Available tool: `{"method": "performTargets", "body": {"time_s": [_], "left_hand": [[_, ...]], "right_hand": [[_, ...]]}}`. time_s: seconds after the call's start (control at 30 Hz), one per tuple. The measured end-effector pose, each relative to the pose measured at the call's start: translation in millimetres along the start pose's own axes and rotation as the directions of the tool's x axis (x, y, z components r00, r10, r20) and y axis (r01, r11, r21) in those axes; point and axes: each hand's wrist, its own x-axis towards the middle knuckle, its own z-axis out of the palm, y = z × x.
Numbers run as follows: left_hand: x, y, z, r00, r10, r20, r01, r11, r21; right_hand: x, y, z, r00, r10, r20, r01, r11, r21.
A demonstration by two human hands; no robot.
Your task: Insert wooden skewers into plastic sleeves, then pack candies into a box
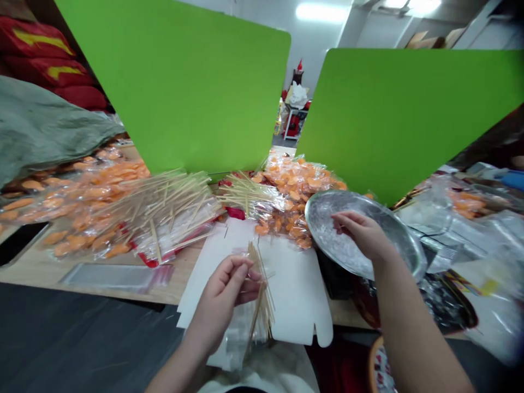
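Observation:
My left hand is closed in a pinch, thumb against fingertips, above a white cardboard sheet. Whatever it may hold is too small or clear to make out. Right beside its fingers lies a bundle of thin wooden sticks, with clear plastic bags partly under it. Over a round metal tray on the right, my right hand has its fingertips pressed together. What they hold, if anything, does not show. Inside the tray is a layer of clear, shiny material.
Wrapped orange pieces lie piled at the back and left. More sticks rest on plastic sleeves to the left. Flat clear bags and a dark phone-like slab lie near the front edge. Green panels stand behind.

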Motion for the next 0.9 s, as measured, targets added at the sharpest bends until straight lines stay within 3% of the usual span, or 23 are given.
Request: {"method": "performTargets", "body": {"time_s": [0.1, 0.17, 0.23, 0.3, 0.37, 0.4, 0.47, 0.53, 0.6, 0.67, 0.77, 0.9], "left_hand": [[-1.8, 2.9, -2.0, 0.997, -0.053, 0.053, 0.054, 0.998, -0.012], [-1.3, 5.3, -1.0, 0.993, -0.094, 0.078, 0.096, 0.995, -0.035], [1.1, 7.4, 1.7, 0.988, -0.124, 0.096, 0.132, 0.988, -0.083], [5.2, 8.3, 5.3, 0.982, -0.15, 0.116, 0.166, 0.976, -0.142], [9.9, 7.7, 9.0, 0.977, -0.175, 0.125, 0.196, 0.963, -0.187], [11.8, 6.9, 10.5, 0.976, -0.182, 0.122, 0.204, 0.958, -0.203], [14.3, 4.7, 12.4, 0.977, -0.18, 0.111, 0.201, 0.953, -0.229], [14.5, 2.7, 12.6, 0.98, -0.17, 0.103, 0.19, 0.952, -0.24], [13.0, 1.4, 11.1, 0.983, -0.159, 0.092, 0.177, 0.954, -0.241], [11.5, 0.5, 8.4, 0.985, -0.154, 0.077, 0.168, 0.958, -0.233], [11.1, -0.5, 4.3, 0.987, -0.151, 0.055, 0.159, 0.959, -0.233], [12.7, -1.9, 1.1, 0.989, -0.145, 0.016, 0.144, 0.959, -0.242]], "right_hand": [[12.7, 39.5, -17.4, 0.986, 0.076, -0.149, -0.116, 0.952, -0.283], [8.5, 48.5, -19.7, 0.974, 0.048, -0.223, -0.13, 0.92, -0.37], [-4.3, 39.6, -14.3, 0.949, -0.064, -0.31, -0.085, 0.892, -0.444], [-23.7, 14.1, -1.4, 0.926, -0.158, -0.342, 0.014, 0.922, -0.387], [-46.8, -21.4, 17.9, 0.966, -0.143, -0.217, 0.121, 0.987, -0.109], [-58.4, -39.9, 28.9, 0.99, -0.126, -0.065, 0.131, 0.989, 0.074], [-78.6, -72.2, 51.5, 0.956, -0.157, 0.248, 0.062, 0.934, 0.35], [-91.7, -92.9, 71.6, 0.894, -0.148, 0.423, -0.115, 0.836, 0.536], [-96.8, -101.4, 86.2, 0.867, -0.097, 0.489, -0.276, 0.722, 0.634], [-96.9, -101.9, 93.9, 0.859, -0.057, 0.509, -0.35, 0.659, 0.665], [-94.8, -98.3, 93.8, 0.849, -0.034, 0.527, -0.38, 0.654, 0.654], [-88.8, -89.9, 76.0, 0.872, 0.055, 0.486, -0.407, 0.635, 0.657]]}}
